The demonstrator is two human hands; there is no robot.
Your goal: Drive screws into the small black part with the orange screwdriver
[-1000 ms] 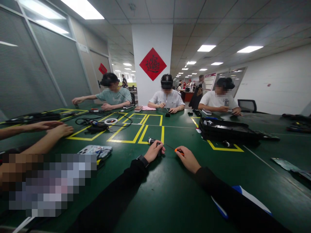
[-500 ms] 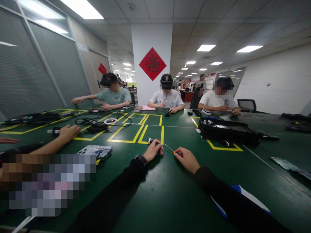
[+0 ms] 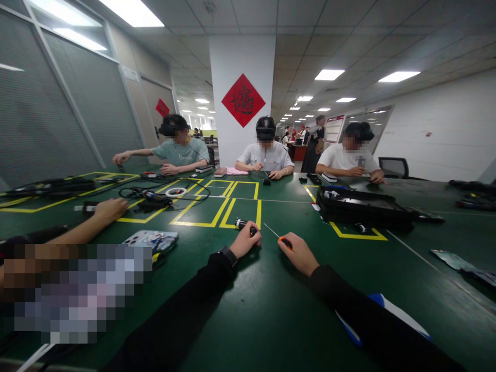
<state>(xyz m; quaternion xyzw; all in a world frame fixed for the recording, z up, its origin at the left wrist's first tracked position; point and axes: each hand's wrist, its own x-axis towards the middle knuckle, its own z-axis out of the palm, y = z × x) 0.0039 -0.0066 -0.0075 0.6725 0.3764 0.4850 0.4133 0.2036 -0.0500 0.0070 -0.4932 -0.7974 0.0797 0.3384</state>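
Note:
My left hand [image 3: 243,242] is closed around a small black cylindrical device [image 3: 241,223] with a white end, just in front of a yellow-taped rectangle [image 3: 259,213]. Most of the device is hidden by my fingers. In my right hand [image 3: 301,256] is a screwdriver [image 3: 286,243] with an orange and black handle, gripped with the fingers wrapped round it. Its thin metal shaft points up and left toward my left hand, and its tip appears apart from the device. Both hands are low over the green table [image 3: 267,310].
At the right lies a black open case [image 3: 364,204], with a similar small cylinder [image 3: 362,228] before it. A blue and white object [image 3: 403,315] is partly under my right sleeve. On the left, a co-worker's arm [image 3: 87,222] reaches in near a phone [image 3: 155,240] and cables [image 3: 151,199]. Co-workers sit opposite.
The screwdriver has tilted, its tip slightly higher and its handle more exposed. My left fingers have shifted slightly around the black device. Both hands stay in nearly the same place.

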